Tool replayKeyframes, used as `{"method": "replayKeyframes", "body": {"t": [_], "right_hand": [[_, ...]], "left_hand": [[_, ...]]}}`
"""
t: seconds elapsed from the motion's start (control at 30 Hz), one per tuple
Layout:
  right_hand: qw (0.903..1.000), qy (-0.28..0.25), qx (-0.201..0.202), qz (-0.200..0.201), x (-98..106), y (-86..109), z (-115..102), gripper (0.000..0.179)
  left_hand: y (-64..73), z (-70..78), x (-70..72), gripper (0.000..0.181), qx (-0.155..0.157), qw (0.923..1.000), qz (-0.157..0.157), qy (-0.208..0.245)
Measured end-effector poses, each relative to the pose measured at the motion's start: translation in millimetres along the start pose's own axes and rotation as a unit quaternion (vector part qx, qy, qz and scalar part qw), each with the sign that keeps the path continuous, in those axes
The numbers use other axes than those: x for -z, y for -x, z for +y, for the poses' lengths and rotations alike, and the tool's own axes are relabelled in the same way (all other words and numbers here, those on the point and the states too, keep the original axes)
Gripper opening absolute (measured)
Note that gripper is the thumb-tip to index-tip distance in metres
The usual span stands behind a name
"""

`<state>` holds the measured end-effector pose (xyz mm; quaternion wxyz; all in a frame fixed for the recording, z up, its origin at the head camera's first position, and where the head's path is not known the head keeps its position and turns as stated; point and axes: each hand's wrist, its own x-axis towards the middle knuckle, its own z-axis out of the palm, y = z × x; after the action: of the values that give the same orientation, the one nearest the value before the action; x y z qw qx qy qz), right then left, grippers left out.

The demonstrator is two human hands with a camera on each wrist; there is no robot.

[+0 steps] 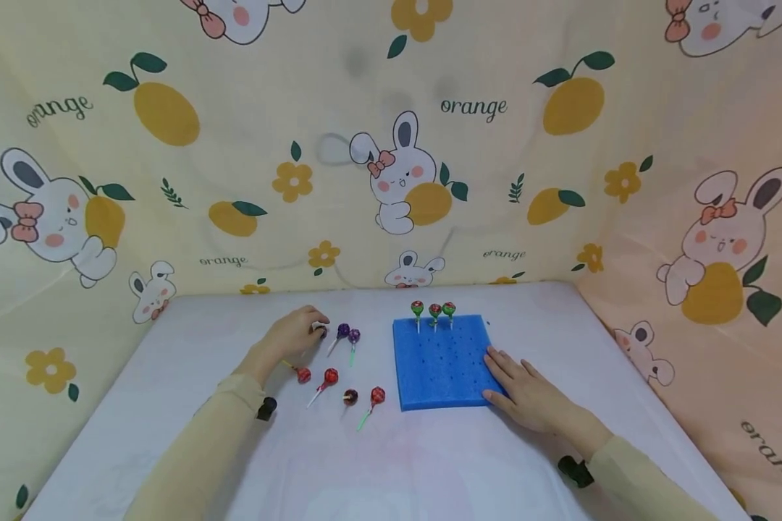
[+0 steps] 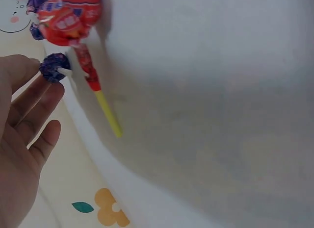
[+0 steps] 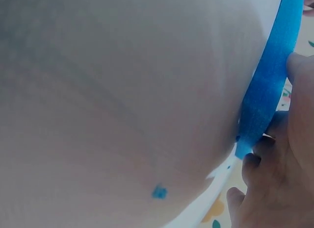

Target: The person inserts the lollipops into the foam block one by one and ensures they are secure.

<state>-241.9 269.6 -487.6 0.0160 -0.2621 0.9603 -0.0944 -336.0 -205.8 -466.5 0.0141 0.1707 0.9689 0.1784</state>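
At the left, my left hand [image 1: 293, 334] pinches a purple-wrapped lollipop [image 2: 54, 67] by its round head, between thumb and fingers. Two more purple lollipops [image 1: 343, 331] lie just right of that hand. A red lollipop [image 2: 71, 17] with a yellow stick lies near the left wrist. My right hand [image 1: 531, 394] rests with straight fingers on the right edge of a blue foam board [image 1: 433, 396]. Rows of small holes mark the board. Three green-and-red lollipops [image 1: 417, 308] stand upright along its back row.
Between the left arm and the board lie a red lollipop [image 1: 331, 376] with a white stick, a dark brown lollipop [image 1: 350, 396] and a red lollipop [image 1: 378, 395] with a green stick. A patterned cloth [image 1: 391, 181] walls in the back and sides of the white table [image 1: 339, 477].
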Motion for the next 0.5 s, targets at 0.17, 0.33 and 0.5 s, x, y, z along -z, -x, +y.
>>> {"method": "replayKeyframes", "body": {"t": [0.17, 0.33, 0.5], "right_hand": [[1.0, -0.002, -0.004, -0.004, 0, 0.4, -1, 0.075], [0.9998, -0.001, -0.009, -0.018, 0, 2.7, 0, 0.076], [0.9999, 0.001, -0.007, -0.014, 0, 0.8, 0, 0.076]], "left_hand": [[-0.4, -3.8, -5.6, 0.026, 0.0, 1.0, -0.003, 0.006], [0.6, -5.4, -11.0, 0.025, 0.006, 0.9993, -0.018, 0.031], [-0.5, -7.3, -11.6, 0.025, 0.01, 0.999, -0.007, 0.043]]}}
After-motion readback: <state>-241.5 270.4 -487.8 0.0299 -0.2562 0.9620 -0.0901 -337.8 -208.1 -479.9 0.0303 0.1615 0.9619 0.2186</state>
